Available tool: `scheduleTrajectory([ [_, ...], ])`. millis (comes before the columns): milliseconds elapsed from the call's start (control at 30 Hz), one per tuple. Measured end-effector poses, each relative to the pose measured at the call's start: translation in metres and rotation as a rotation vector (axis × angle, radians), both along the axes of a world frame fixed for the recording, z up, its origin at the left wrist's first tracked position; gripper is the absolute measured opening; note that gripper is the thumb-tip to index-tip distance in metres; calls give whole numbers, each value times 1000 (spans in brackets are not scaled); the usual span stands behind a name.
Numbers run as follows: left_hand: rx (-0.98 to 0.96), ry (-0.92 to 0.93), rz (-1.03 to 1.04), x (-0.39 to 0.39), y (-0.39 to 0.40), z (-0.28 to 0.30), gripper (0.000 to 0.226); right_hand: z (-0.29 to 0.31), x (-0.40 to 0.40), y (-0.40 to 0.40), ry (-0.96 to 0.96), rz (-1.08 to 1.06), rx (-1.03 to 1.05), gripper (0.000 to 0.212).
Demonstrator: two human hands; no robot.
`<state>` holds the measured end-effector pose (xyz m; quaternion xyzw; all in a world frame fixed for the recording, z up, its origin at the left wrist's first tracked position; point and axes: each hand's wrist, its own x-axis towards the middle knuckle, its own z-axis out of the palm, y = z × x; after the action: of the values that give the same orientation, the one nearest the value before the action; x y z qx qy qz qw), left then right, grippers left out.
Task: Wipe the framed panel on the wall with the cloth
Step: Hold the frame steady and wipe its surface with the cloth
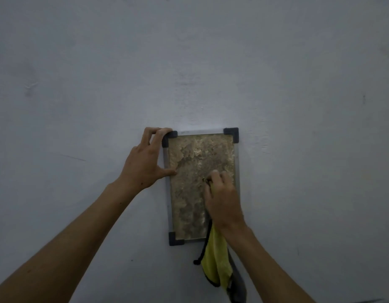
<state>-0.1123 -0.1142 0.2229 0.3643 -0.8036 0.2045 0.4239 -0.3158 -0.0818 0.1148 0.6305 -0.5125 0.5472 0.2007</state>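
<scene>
Here the right hand point(223, 202) curls round the cloth point(215, 261) against the framed panel point(189, 193); left hand point(145, 162) fingers point(160, 136) grip its edge.

One framed panel point(195, 171) hung on the wall point(79, 73), three dark corner caps showed, one yellow cloth point(214, 259) was there, two hands, left hand point(145, 162), right hand point(222, 197).

A framed panel point(200, 171) with a mottled, glossy gold-brown face, pale metal-looking rails and dark matt plastic corner caps point(231, 133). A soft yellow cloth point(214, 261) with dark edging. The wall point(298, 84) is matt, faintly scuffed.
</scene>
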Motion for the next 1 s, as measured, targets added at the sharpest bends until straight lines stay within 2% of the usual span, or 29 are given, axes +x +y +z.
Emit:
scheduleTrajectory([
  [100, 3, 7, 5, 0, 0, 0, 108, 7, -21, 4, -218, -52, -66, 11],
  [167, 5, 15, 8, -1, 0, -1, 109, 9, -23, 2, -249, -92, -82, 9],
  [267, 13, 21, 11, -3, -1, -1, 109, 8, -11, 0, -241, -104, -75, 11],
  [400, 8, 13, 20, -1, -1, -1, 109, -3, 9, -1, 108, -69, -13, 23],
  [433, 6, 12, 22, 0, -2, -1, 110, -3, 8, -1, 122, -42, -4, 23],
  [533, 2, 6, 24, -2, 0, 0, 109, 6, -4, 0, -24, 37, -54, 16],
  [633, 10, 14, 19, -3, 1, 0, 108, 15, -14, -1, -164, -12, -149, 8],
  [700, 17, 13, 22, -3, 1, 1, 109, 16, -12, 0, -152, -39, -134, 10],
  [833, 17, 13, 28, -2, 1, 0, 109, -4, 6, 1, 61, -23, 3, 19],
  [900, 16, 7, 32, -3, 1, 0, 109, -3, 3, 4, 27, 32, 5, 19],
  [1000, 27, 10, 30, -4, 2, 1, 109, 19, -11, 5, -142, 53, -119, 12],
])
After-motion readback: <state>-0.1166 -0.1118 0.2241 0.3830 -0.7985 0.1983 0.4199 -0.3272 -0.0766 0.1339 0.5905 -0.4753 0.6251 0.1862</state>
